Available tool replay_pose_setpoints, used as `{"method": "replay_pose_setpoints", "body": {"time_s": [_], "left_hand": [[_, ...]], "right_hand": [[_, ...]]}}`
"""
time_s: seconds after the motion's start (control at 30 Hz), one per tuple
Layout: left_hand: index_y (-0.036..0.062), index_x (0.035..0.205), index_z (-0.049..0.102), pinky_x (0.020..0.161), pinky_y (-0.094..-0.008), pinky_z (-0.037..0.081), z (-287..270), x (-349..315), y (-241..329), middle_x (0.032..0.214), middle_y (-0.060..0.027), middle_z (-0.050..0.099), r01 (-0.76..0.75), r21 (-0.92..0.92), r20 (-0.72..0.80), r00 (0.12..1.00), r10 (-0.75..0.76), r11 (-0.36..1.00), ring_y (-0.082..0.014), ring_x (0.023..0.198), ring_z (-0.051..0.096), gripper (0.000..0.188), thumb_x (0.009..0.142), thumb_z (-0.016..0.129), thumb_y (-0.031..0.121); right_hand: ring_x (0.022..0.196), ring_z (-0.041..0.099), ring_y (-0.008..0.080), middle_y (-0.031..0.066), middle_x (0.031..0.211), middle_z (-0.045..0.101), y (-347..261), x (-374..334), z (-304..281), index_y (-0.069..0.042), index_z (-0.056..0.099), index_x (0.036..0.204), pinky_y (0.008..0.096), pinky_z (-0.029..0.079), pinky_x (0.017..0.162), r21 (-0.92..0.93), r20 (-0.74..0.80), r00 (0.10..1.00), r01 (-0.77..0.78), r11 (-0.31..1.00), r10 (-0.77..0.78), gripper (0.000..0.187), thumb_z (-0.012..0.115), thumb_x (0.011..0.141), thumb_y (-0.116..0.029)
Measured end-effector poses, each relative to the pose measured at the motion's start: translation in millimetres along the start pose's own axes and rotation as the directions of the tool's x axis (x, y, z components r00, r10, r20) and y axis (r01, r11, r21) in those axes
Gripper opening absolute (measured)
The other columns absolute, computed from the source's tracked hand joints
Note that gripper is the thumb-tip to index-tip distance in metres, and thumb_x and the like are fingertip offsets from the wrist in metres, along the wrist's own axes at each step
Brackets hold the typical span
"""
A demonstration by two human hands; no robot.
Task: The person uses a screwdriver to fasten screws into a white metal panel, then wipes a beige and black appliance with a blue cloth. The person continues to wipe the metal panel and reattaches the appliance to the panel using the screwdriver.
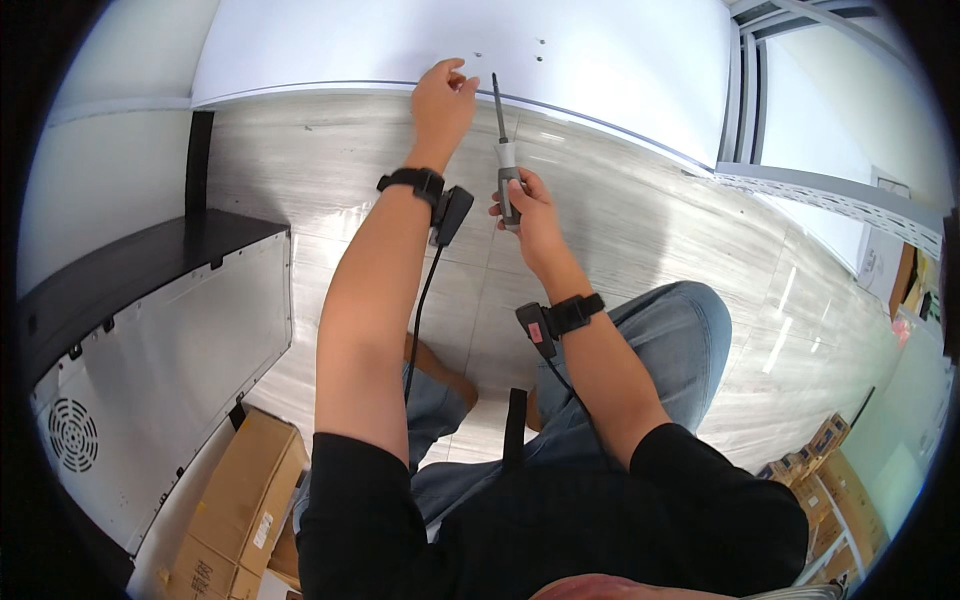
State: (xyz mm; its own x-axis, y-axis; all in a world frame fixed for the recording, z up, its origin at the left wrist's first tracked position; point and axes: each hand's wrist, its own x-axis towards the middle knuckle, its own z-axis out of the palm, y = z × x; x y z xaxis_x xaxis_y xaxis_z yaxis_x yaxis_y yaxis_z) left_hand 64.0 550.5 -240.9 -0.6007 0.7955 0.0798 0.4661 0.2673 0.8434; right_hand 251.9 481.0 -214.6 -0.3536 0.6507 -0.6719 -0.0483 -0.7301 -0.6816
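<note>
My right hand [528, 205] is wrapped round the grey handle of a screwdriver [508, 185]. The dark shaft points away from me, its tip over the front edge of a white tabletop [630, 70]. At that same edge, left of the tip, is my left hand [445, 105], its fingers loosely bent and apart with nothing visible between them. Just beyond those fingertips lies a small screw [478, 55] on the white surface. Two more small screws or similar metal bits [540, 58] lie to its right.
A grey-white metal cabinet [190, 330] with a black edge and round vent stands at left, a cardboard box [235, 490] beside it. Metal racking [830, 195] rises at right, and small boxes [810, 450] sit lower right. Cables [425, 310] run from the wrist-worn devices.
</note>
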Motion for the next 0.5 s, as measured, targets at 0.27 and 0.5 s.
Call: {"method": "replay_pose_setpoints", "body": {"time_s": [0.27, 0.5], "left_hand": [[0.0049, 0.105, 0.070, 0.077, -0.0382, 0.051, 36, 38, -3, 0.089, -0.0107, 0.069, -0.101, 0.253, -0.028, 0.993, 0.112, 0.962, -0.0264, 0.082, 0.065, 0.026, 0.083, 0.071, 0.018], [0.0075, 0.091, 0.073, 0.076, -0.0391, 0.051, 25, 45, -22, 0.093, -0.0120, 0.069, -0.031, 0.203, -0.021, 0.999, 0.036, 0.979, -0.0290, 0.082, 0.065, 0.012, 0.085, 0.068, 0.016]], "right_hand": [[0.080, 0.061, 0.0144, 0.0044, 0.094, 0.062, 1, -10, -27, -0.007, 0.051, 0.130, 0.0295, 0.048, 0.066, -0.056, -0.041, 0.999, 0.033, 0.998, -0.035, 0.032, 0.047, 0.102, -0.022], [0.079, 0.060, 0.0134, 0.0032, 0.093, 0.061, 0, -16, -29, -0.007, 0.052, 0.131, 0.0280, 0.046, 0.064, -0.179, -0.027, 0.998, 0.050, 0.982, -0.056, 0.033, 0.049, 0.102, -0.023]]}}
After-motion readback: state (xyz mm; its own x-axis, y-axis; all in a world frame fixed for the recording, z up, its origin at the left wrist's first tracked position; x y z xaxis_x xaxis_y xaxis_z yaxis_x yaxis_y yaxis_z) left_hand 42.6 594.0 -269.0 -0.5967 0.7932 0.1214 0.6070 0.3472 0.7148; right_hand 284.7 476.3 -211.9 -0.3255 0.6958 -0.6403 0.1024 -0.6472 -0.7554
